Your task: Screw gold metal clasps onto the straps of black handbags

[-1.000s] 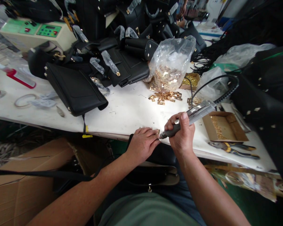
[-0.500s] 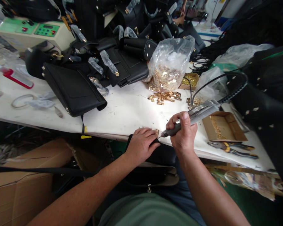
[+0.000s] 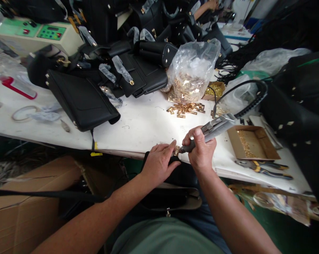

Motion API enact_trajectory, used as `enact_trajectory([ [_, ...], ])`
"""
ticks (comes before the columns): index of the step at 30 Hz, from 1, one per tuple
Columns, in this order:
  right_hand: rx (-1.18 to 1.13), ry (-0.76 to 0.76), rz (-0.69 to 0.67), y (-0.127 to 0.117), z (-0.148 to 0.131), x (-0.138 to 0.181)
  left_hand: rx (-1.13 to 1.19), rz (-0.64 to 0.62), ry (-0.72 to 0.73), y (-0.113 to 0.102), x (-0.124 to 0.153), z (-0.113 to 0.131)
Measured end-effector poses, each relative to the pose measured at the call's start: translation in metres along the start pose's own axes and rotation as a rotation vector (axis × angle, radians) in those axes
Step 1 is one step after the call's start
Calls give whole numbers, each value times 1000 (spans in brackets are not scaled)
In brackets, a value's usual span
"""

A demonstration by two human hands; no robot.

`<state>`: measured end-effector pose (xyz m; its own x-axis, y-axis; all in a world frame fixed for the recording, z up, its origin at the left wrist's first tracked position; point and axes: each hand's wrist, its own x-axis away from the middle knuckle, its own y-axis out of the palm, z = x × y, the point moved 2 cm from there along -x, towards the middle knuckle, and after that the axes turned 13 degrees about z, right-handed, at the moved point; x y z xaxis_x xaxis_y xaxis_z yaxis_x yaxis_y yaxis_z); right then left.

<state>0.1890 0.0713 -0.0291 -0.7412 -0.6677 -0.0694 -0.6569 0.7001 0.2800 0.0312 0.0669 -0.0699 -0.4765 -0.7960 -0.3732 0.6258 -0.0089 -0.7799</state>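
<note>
My right hand (image 3: 201, 150) is closed around a grey electric screwdriver (image 3: 218, 126), its tip pointing down and left. That tip meets a small gold metal fitting (image 3: 176, 151) at the table's front edge. My left hand (image 3: 159, 160) lies over the black flap of a handbag (image 3: 172, 190), holding it against the edge with the fingers beside the fitting and the thumb lower down. The bag's open body hangs over my lap. Part of the flap is hidden under my left hand.
Loose gold fittings (image 3: 187, 108) lie before a clear plastic bag (image 3: 193, 70) full of them. A cardboard tray (image 3: 265, 144) of small screws and pliers (image 3: 265, 165) are at the right. Black handbags (image 3: 82, 98) crowd the back left. Another person's arm (image 3: 204, 7) shows at the far back.
My right hand and the screwdriver have moved left, bringing the tip onto the gold fitting. My left forefinger has lifted away from the fitting, which shows more. The other person's arm has shifted.
</note>
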Motion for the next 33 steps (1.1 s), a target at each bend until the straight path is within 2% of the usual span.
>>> enact_trajectory([
  [7,64,-8,-69,2,-1,5,-2,-4,22,-2,-1,2],
  [13,148,-108,-270,6,-9,9,-14,-30,19,-6,-3,5],
  [24,120,-147,-408,4,6,9,20,1,17,-3,-2,4],
  [30,116,-84,-385,6,9,7,58,-39,-17,-4,-3,4],
  [33,158,-58,-355,7,10,8,59,-20,-17,-7,-3,5],
])
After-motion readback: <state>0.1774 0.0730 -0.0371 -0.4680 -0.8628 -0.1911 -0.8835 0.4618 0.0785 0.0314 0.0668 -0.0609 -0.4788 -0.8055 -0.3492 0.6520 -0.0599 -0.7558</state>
